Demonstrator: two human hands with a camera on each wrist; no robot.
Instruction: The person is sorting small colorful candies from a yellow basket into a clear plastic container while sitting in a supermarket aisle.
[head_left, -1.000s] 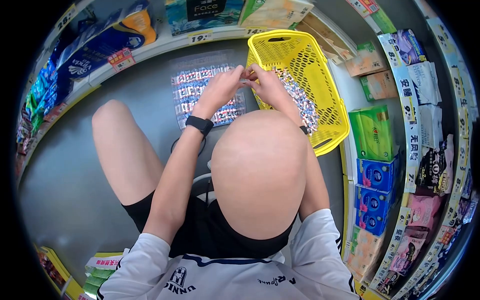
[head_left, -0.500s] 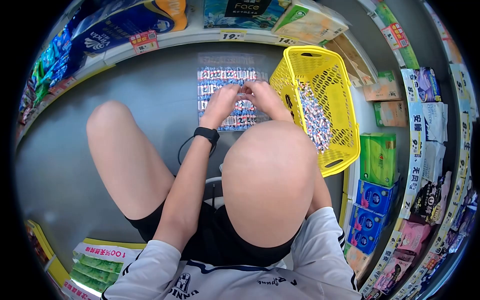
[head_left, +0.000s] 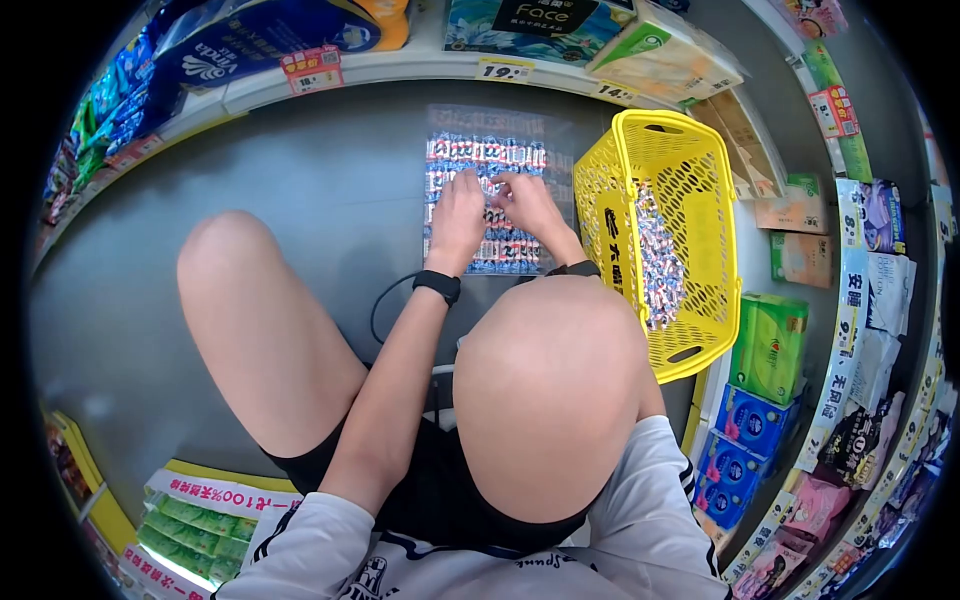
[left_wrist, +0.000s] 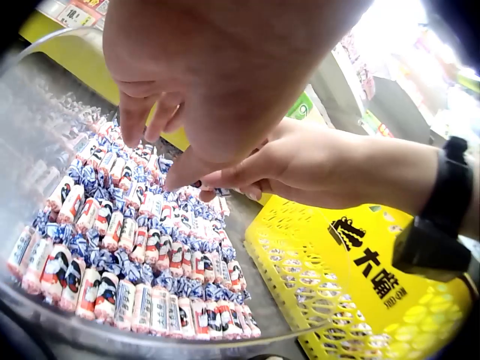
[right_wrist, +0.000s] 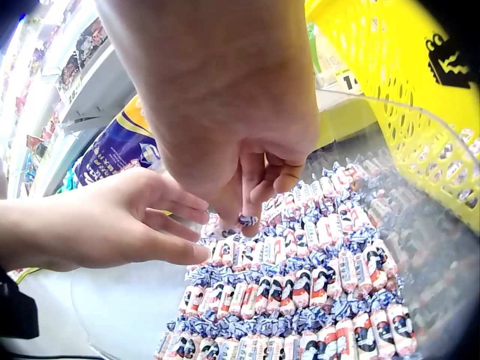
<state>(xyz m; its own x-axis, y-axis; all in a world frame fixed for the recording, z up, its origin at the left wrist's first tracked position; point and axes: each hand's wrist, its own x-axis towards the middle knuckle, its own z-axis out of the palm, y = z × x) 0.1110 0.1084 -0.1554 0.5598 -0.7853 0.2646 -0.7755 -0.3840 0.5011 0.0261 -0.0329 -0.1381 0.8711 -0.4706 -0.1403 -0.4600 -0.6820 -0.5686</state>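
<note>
Right hand (head_left: 532,207) pinches one wrapped candy (right_wrist: 247,220) just above the candy rows (head_left: 492,255), whose pieces lie lengthwise near to far. Left hand (head_left: 458,216), just left, fingers loosely open, looks empty. Yellow basket (head_left: 606,205) sits right, nearer right hand.

Quick headcount: one yellow basket (head_left: 612,235), two hands (left hand (head_left: 458,215), right hand (head_left: 528,205)), loads of candies (left_wrist: 112,229).

So the candies at upper center sit in at least four rows, can't get an exact number tbh, plus a heap too jumbled to count in the basket at upper right. Just one pinched candy (right_wrist: 248,220). Also two black wristbands (head_left: 437,288), one green pack (head_left: 768,345) at right, and two yellow price tags (head_left: 503,70) along the top shelf.
</note>
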